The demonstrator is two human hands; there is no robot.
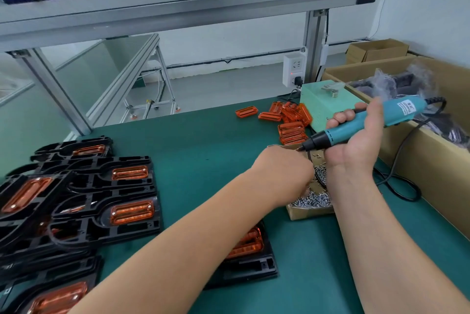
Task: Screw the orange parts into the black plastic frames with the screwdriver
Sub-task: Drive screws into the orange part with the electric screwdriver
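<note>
Already, several black frames (pixel 127 231) with orange parts (pixel 132 212) fitted are stacked left of the hands, while loose orange parts (pixel 291 128) are left waiting beyond them. The screwdriver (pixel 333 135) is gripped by the right hand (pixel 361 151). The left hand (pixel 282 169) is dipped into the screw box (pixel 310 213), and its grasp cannot be told.

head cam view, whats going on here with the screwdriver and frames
A person's right hand grips the teal screwdriver, its tip aimed at a cardboard box of screws. The left hand reaches into that box; its fingers are hidden. On the left, black frames with orange parts fitted are piled, and loose orange parts lie at the back of the green mat.
</note>
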